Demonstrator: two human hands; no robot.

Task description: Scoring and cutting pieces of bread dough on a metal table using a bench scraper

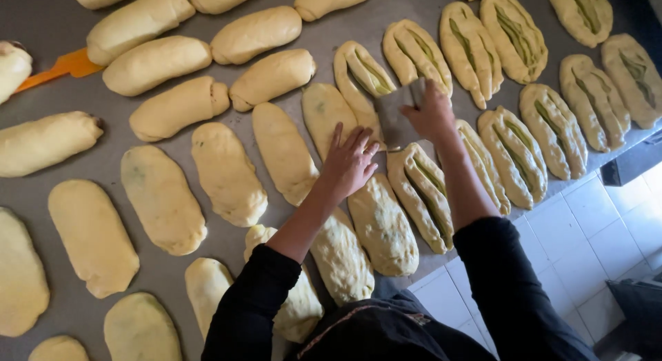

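Left hand (350,161) down flat near the table's middle, fingers (360,139) spread and released, palm pressing a flattened loaf (324,113). Nothing grasped there, just resting on the dough's lower end. Right hand (431,114) just beside it, clenched round the top edge of a scraper (398,118), grey blade held upright, lower edge pointing down toward the loaf under the left palm and the slashed one (422,192) below. Exact contact of blade with dough hard to tell. Both sleeves black, reaching up from the bottom edge.

All around, dough everywhere on the grey table (48,23). Plump rolled loaves (155,63) in rows at upper left, smooth and uncut. Flattened ovals (162,199) across the left and centre, lying apart from each other. Slashed pieces (514,33) fanned along the right side, long cuts opened to show green filling, some touching edge to edge. More slashed ones (555,130) near the table's right edge. Orange handle (65,66) poking out at upper left, partly tucked between loaves. White tiled floor (586,237) past the table corner at lower right, something dark (638,306) sitting on it, too cropped to identify.
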